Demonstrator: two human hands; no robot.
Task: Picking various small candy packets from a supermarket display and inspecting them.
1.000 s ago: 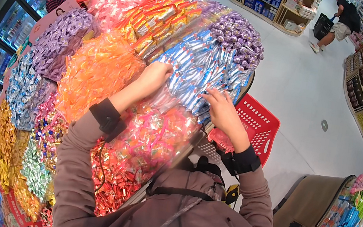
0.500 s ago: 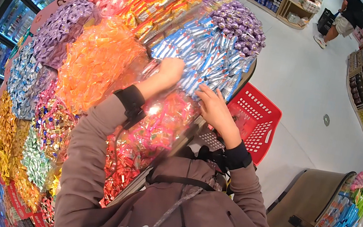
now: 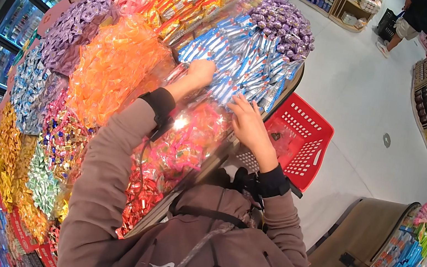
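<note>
Blue-and-white stick-shaped wrapped candies [image 3: 247, 60] lie in a heap in front of me. My left hand [image 3: 200, 73] is curled at the near left edge of this heap, its fingertips turned away, so I cannot see what they hold. To its right, my right hand [image 3: 249, 124] rests against the heap's near edge with fingers apart and nothing visible in them. Pink clear-wrapped candies [image 3: 193, 138] lie below the two hands. Orange wrapped candies [image 3: 114, 70] are piled left of my left hand.
A red perforated shopping basket [image 3: 308, 132] stands right of the display's edge. Purple round candies [image 3: 284, 24] and yellow-orange packets [image 3: 189, 4] lie beyond the blue ones. A brown-sided display stand [image 3: 362, 235] is at the lower right. A person with a dark basket [image 3: 388, 24] is in the far aisle.
My left hand has shifted slightly up and left. My right hand has drawn a little toward me, its fingers still spread. The red basket appears slightly higher in view.
</note>
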